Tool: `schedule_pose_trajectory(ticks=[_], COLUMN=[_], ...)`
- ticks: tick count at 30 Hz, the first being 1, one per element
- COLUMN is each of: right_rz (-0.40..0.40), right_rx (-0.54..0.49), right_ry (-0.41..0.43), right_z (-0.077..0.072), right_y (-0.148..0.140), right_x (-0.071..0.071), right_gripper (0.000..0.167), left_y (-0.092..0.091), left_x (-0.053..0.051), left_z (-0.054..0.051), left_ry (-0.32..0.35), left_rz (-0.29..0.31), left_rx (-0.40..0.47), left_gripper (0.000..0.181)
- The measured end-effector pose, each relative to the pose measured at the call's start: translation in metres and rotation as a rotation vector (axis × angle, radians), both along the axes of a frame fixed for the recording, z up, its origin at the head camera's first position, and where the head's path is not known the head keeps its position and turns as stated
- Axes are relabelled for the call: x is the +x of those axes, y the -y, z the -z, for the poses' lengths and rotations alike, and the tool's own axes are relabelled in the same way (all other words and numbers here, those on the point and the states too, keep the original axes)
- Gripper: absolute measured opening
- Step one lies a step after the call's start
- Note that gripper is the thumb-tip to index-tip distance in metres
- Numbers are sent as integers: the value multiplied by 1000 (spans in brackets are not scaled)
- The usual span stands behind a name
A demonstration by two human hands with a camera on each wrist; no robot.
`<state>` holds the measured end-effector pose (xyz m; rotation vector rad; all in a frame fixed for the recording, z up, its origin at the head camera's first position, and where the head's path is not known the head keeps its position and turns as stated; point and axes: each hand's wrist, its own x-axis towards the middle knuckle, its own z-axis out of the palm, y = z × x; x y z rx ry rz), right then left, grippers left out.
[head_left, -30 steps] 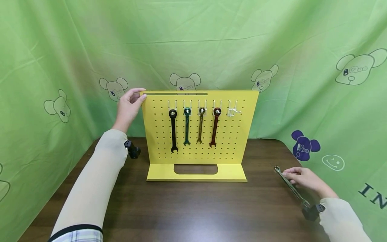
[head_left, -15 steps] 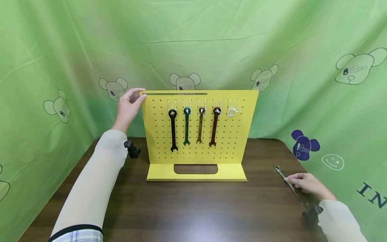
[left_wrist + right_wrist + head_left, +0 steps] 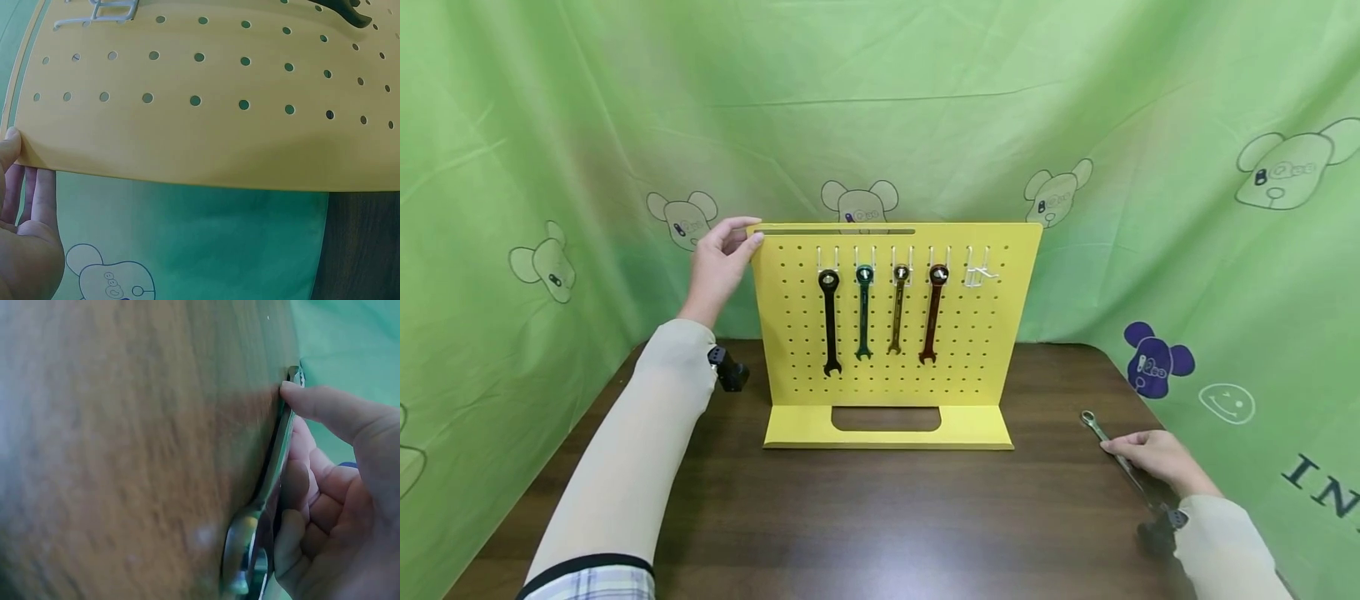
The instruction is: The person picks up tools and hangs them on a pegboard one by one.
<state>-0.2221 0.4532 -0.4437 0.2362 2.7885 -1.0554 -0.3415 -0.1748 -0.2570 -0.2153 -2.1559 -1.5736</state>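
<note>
My left hand (image 3: 717, 267) grips the upper left corner of a yellow pegboard (image 3: 805, 367), thumb in front and fingers behind. In the left wrist view the thumb (image 3: 10, 149) lies on the board's face. Over at the right, my right hand (image 3: 1161, 458) pinches a silvery combination wrench (image 3: 1092, 422) near the tabletop. Seen from the right wrist, the thumb (image 3: 331, 409) presses one side of the wrench (image 3: 275, 469) and curled fingers lie against the other. Black (image 3: 830, 321), teal (image 3: 864, 312), gold (image 3: 898, 312) and red (image 3: 933, 315) wrenches hang on the board.
A bare white double hook (image 3: 979, 277) sits right of the red wrench. The board's yellow foot (image 3: 797, 427) stands on the dark wooden table (image 3: 880, 508). Green printed cloth (image 3: 880, 100) encloses the back and sides.
My right hand has shifted slightly down and its wrist has swung a little left. The wrench's upper ring end has barely moved. My left hand stays on the board's corner.
</note>
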Motion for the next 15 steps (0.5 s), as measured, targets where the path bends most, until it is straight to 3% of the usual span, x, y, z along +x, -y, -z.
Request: schedule_pose_trajectory(ticks=[9, 15], right_rz=[-23, -41], right_rx=[-54, -28], right_ry=[-7, -29], right_z=[1, 0], right_y=[-1, -3], right_x=[2, 1], right_gripper=[48, 46], left_y=[0, 0], left_x=[-2, -3], left_z=[0, 2], left_ry=[2, -3], left_rz=[5, 1], left_rx=[12, 24], left_gripper=[34, 32])
